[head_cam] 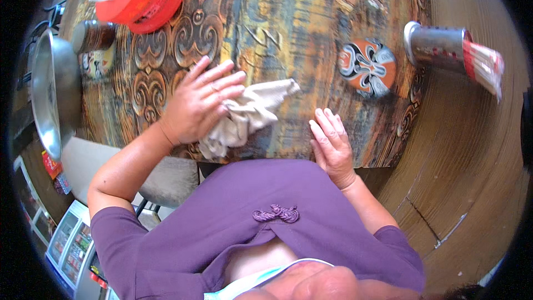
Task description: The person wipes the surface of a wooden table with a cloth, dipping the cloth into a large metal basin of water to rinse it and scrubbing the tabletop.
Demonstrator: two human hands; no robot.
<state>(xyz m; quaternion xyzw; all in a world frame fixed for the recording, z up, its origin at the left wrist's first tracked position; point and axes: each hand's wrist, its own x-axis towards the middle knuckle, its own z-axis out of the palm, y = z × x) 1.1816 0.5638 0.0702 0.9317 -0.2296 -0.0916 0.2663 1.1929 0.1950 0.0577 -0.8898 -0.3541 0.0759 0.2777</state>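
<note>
My left hand (204, 102) is stretched out over the carved wooden table (300, 41), with its fingers extended and slightly apart. Its thumb side overlaps a crumpled off-white cloth (250, 112), which lies on the tabletop close to the near edge. How much of the cloth is under the palm is hidden. At the near edge, to the right of the cloth, my right hand (333, 146) rests with straight fingers and holds nothing. Beyond it on the table is a round painted mask design (367, 68) in orange, black and white.
A red tissue tub (154, 0) stands at the far left, beside a dark cylindrical container (93, 36). A metal basin (62, 91) is at the left edge. On the right, a metal holder (437, 46) contains wrapped sticks (485, 66). A grey chair (170, 181) sits at lower left.
</note>
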